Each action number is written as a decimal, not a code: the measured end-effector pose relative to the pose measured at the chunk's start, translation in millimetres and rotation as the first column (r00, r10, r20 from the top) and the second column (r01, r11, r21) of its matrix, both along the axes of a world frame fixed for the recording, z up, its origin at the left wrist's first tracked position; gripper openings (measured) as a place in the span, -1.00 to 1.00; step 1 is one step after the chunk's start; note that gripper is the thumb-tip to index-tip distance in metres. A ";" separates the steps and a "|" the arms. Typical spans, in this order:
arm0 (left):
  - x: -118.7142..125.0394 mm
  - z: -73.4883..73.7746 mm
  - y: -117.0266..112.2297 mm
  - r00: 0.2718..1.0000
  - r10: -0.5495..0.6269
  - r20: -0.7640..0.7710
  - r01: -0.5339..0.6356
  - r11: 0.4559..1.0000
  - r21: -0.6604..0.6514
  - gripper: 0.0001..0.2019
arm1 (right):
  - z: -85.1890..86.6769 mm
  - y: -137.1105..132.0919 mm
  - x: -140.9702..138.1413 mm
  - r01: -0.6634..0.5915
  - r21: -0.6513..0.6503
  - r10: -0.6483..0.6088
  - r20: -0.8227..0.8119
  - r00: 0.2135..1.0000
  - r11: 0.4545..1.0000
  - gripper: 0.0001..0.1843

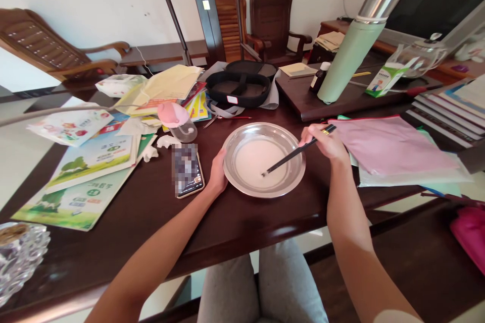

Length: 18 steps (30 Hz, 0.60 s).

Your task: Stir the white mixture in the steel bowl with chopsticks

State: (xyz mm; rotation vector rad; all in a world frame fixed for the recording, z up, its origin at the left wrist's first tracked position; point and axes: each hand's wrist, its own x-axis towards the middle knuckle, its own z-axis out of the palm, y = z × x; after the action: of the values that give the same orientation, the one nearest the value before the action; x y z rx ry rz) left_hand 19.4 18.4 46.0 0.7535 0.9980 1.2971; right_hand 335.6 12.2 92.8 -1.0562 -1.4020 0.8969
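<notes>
Our right hand [325,142] sits at the right rim of the metal bowl [232,177], fingers pinched closed around dark chopsticks [293,154]. Their tips are down in the white liquid [248,159], near the bowl's middle. The bowl is on the dark table [235,222], near edge, centre, straight ahead of us. Our left hand [217,174] is against the bowl's left rim. Its fingertips are hidden by the rim, so we cannot tell whether they grip or just brace. A phone [187,170] lies just left of that hand, screen blurred out, nothing readable. Beyond it is a pink-capped bottle [176,120] on its side. Picture books [91,161] are spread on the left; the covers carry print but it is too small to read. The black tray [238,88] on the far side has a white label, illegible. A green flask [352,55] is far right and looks tilted, likely lens warp. The small carton [386,78] beside it has a figure and text we can't resolve. A pink folder [390,146] is just right of our right hand, touching or nearly so. A glass object [18,257] near left is cut off by the frame, and a pink item [470,234] near right is also cut off. The screen [432,5] far right is partly out of view.
</notes>
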 end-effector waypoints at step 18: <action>0.9 2.5 -1.0 1.000 0.000 0.009 0.000 1.000 0.002 -0.70 | 1.7 0.8 -10.0 -0.029 -0.023 0.030 0.061 0.998 0.999 -0.44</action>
State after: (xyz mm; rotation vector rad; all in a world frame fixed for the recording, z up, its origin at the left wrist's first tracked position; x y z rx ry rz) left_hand 20.4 17.4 48.6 0.7491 0.9898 1.3001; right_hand 325.6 13.0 94.5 -1.0900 -1.4648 0.9094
